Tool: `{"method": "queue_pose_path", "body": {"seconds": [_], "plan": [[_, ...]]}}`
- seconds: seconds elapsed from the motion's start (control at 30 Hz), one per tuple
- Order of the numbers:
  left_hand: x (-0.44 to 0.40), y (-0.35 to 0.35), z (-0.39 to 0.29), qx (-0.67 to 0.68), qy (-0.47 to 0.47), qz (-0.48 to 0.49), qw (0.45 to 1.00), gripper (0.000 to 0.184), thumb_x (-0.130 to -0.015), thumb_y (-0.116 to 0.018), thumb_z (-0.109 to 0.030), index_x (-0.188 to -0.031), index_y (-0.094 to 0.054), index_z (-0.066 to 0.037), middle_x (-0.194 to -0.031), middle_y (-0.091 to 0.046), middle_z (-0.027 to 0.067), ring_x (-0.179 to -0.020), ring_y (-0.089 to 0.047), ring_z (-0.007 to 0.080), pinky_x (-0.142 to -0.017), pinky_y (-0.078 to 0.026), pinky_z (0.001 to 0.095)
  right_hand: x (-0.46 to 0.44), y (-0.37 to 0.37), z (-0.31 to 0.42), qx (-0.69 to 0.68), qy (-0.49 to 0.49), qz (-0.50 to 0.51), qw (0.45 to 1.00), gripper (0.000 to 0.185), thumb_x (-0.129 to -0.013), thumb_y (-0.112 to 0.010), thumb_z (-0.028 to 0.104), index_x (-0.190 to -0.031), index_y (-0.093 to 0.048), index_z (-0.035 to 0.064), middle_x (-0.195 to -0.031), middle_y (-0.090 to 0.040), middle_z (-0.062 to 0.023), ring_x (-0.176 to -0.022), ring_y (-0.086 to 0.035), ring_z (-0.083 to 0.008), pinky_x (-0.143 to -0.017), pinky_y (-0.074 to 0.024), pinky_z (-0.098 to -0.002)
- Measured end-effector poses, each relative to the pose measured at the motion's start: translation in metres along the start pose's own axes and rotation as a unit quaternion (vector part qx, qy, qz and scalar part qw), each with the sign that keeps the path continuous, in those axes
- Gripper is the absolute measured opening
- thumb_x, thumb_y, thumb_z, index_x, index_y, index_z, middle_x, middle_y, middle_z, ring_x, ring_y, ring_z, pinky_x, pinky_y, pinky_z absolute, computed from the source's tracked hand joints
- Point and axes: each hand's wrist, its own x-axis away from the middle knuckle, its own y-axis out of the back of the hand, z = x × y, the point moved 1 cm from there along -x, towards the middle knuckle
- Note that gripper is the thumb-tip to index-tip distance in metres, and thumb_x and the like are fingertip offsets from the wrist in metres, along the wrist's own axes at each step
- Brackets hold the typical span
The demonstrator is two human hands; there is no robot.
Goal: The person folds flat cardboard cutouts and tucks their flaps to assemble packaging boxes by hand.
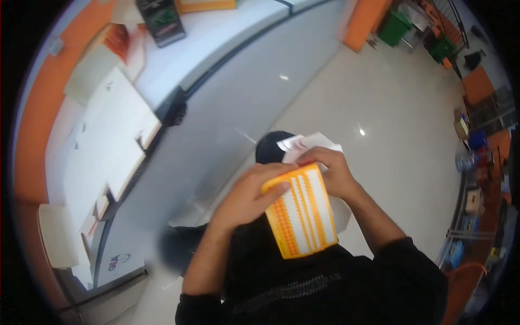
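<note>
A yellow-and-white patterned piece, which looks like a folded cardboard box (303, 214), is held tilted in front of my chest. My left hand (250, 196) grips its left edge, with the thumb flat on the printed face and the fingers behind. At the top edge my right hand (331, 169) is closed, its fingers bent over the rim; their tips are partly hidden. White flaps or paper (313, 143) stick out behind the top, between the hands and my knee. Whether they belong to the printed piece I cannot tell.
To the left runs a long white-topped counter (216, 32) with a grey front. Flat white cardboard pieces (103, 146) lie on it, near a dark printed box (161, 21). Shelves with assorted goods (474, 184) line the right side. A green bin (394, 28) stands far back.
</note>
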Motion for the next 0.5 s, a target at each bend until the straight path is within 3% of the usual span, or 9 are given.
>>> {"method": "queue_pose_path", "body": {"seconds": [0.07,0.13,0.17,0.3,0.4,0.43,0.5], "plan": [[0.002,0.001,0.002,-0.009,0.009,-0.021,1.000,0.036,-0.098,-0.059,-0.020,-0.128,-0.061,-0.001,-0.118,-0.068,0.0174,-0.114,-0.063,0.0306,-0.100,-0.045,0.0393,-0.006,-0.004,0.010,-0.058,0.031,-0.028,0.997,0.027,-0.080,-0.079,0.005,-0.106,-0.071,0.0018,-0.101,-0.073,-0.0101,-0.094,-0.070,-0.0210,-0.087,-0.0543,-0.0323],[0.000,-0.002,0.003,0.028,0.028,-0.058,0.998,0.037,-0.097,-0.060,-0.019,-0.130,-0.058,0.000,-0.115,-0.067,0.0168,-0.115,-0.063,0.0298,-0.100,-0.046,0.0386,-0.006,-0.006,0.000,-0.120,-0.017,0.028,0.992,0.028,-0.082,-0.079,0.005,-0.108,-0.069,0.0012,-0.104,-0.072,-0.0092,-0.096,-0.069,-0.0184,-0.088,-0.0539,-0.0314],[-0.003,-0.004,0.008,0.034,0.021,-0.079,0.996,0.036,-0.098,-0.062,-0.019,-0.128,-0.057,0.000,-0.111,-0.067,0.0125,-0.110,-0.063,0.0229,-0.096,-0.047,0.0347,-0.006,-0.008,-0.008,-0.146,-0.044,0.053,0.987,0.029,-0.082,-0.079,0.005,-0.109,-0.068,0.0009,-0.105,-0.072,-0.0087,-0.097,-0.068,-0.0171,-0.088,-0.0537,-0.0309],[0.000,-0.019,0.047,0.158,0.161,-0.143,0.964,0.031,-0.097,-0.065,-0.025,-0.117,-0.060,-0.001,-0.103,-0.068,0.0116,-0.100,-0.065,0.0184,-0.088,-0.050,0.0301,-0.011,-0.027,-0.046,-0.222,-0.137,0.050,0.964,0.024,-0.085,-0.077,0.005,-0.106,-0.068,-0.0002,-0.104,-0.072,-0.0065,-0.097,-0.067,-0.0132,-0.086,-0.0536,-0.0279],[0.009,-0.031,0.068,0.235,0.205,-0.200,0.929,0.032,-0.098,-0.064,-0.028,-0.116,-0.061,-0.001,-0.108,-0.066,0.0106,-0.104,-0.062,0.0178,-0.092,-0.048,0.0312,-0.014,-0.034,-0.046,-0.180,-0.161,0.041,0.970,0.023,-0.085,-0.077,0.006,-0.105,-0.068,-0.0009,-0.103,-0.072,-0.0066,-0.096,-0.066,-0.0127,-0.086,-0.0536,-0.0289],[0.015,-0.039,0.086,0.160,0.178,-0.222,0.945,0.039,-0.100,-0.062,-0.032,-0.123,-0.058,-0.001,-0.117,-0.062,0.0108,-0.112,-0.058,0.0172,-0.098,-0.045,0.0326,-0.015,-0.032,-0.048,-0.136,-0.148,0.051,0.978,0.029,-0.087,-0.074,0.004,-0.114,-0.066,0.0013,-0.104,-0.071,-0.0073,-0.097,-0.067,-0.0151,-0.088,-0.0527,-0.0313],[0.026,-0.050,0.103,0.265,0.208,-0.213,0.917,0.049,-0.099,-0.063,-0.035,-0.132,-0.049,-0.002,-0.123,-0.058,0.0126,-0.117,-0.055,0.0195,-0.101,-0.044,0.0339,-0.024,-0.022,-0.048,-0.093,-0.120,0.068,0.986,0.037,-0.088,-0.072,0.002,-0.124,-0.062,0.0043,-0.109,-0.070,-0.0078,-0.101,-0.066,-0.0174,-0.090,-0.0520,-0.0330]]}}
